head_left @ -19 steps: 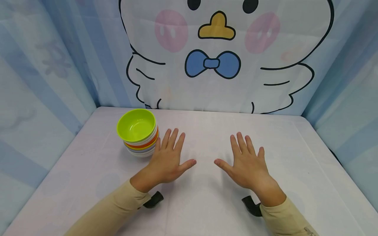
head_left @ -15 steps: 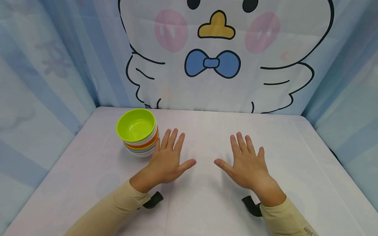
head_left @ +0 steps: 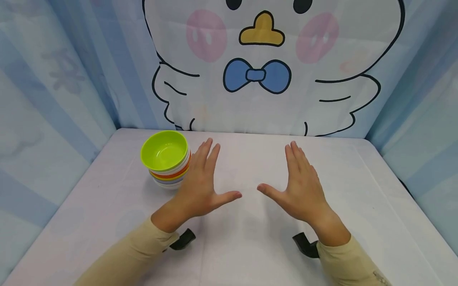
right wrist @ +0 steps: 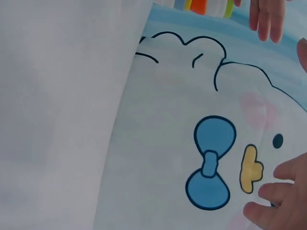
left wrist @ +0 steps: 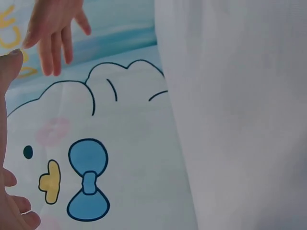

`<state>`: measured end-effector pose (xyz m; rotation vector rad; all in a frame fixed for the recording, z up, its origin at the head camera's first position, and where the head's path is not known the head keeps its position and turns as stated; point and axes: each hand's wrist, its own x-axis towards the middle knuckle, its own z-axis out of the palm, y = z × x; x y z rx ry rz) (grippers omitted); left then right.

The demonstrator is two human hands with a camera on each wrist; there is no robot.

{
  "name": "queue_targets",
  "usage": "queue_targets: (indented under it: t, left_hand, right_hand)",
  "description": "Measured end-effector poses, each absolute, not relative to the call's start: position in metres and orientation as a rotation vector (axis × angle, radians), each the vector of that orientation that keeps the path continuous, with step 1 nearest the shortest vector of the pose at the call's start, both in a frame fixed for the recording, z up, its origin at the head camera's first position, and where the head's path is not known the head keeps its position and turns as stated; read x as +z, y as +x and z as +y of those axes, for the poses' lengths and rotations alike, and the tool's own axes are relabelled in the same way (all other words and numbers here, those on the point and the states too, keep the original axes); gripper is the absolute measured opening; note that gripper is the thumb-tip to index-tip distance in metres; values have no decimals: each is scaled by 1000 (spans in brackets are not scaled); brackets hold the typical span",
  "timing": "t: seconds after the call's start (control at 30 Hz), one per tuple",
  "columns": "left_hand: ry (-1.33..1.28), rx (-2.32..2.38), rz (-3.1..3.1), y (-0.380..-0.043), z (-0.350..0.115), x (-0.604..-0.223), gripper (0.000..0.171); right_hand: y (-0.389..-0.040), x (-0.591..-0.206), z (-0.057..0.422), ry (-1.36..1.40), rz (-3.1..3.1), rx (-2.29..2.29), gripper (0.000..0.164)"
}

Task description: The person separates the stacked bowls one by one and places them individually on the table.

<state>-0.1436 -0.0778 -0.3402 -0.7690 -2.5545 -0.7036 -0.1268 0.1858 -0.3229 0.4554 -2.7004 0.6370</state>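
My left hand (head_left: 198,186) is held above the table with straight fingers and the thumb spread to the right. Nothing is in it. Just behind and left of it stands a stack of nested bowls (head_left: 165,151), lime green on top, with white, orange, yellow and grey rims below; the hand hides part of the stack's right side. My right hand (head_left: 304,188) hovers to the right, fingers straight, thumb pointing left, also holding nothing. A gap lies between both thumbs. In the right wrist view, a strip of the bowls (right wrist: 197,5) shows at the top edge.
A pale cloth covers the table (head_left: 243,250). Behind it hangs a curtain (head_left: 250,111) with a cartoon duck and blue bow tie. More blue curtains (head_left: 46,119) close off both sides. A black curved piece (head_left: 182,239) shows below each wrist.
Both hands have lifted and turned so that the palms face each other more, fingertips reaching farther up the view. The bowl stack has stayed in place.
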Motion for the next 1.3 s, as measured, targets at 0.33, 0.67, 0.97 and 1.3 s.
queue_targets:
  t: [0.33, 0.67, 0.97, 1.3]
  left_hand:
    - [-833, -800, -2364, -148, -107, -325, 122]
    - [-724, -867, -2439, -148, -142, -316, 123]
    - [-615, -918, -2401, -154, -177, -319, 109]
    - [-499, -1025, -2471, -159, -201, -332, 109]
  right_hand:
    - [-138, -323, 175, 586, -2677, 932, 117]
    - [-156, -318, 146, 662, -2592, 1104, 114]
    - [-169, -322, 108, 680, -2611, 1238, 113]
    - [-179, -329, 78, 718, -2675, 1312, 111]
